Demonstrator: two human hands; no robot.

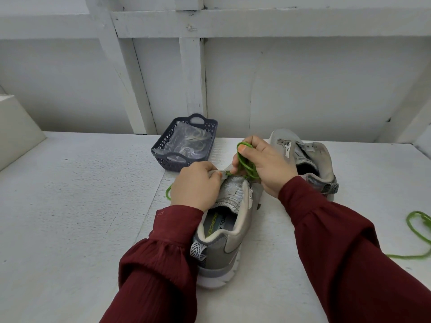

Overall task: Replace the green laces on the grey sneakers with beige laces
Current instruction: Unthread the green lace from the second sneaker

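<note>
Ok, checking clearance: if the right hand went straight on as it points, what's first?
Likely the dark plastic basket; the right hand may sit higher, so depth is unclear.

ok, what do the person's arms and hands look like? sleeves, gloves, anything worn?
Long dark-red sleeves of crinkled fabric on both arms; left sleeve and right sleeve gather into a smoother cuff. Left hand and right hand are bare: no gloves, no visible rings or watch. Thumbnails look painted orange.

Left grip [194, 185] and right grip [263, 164] curl closed.
</note>
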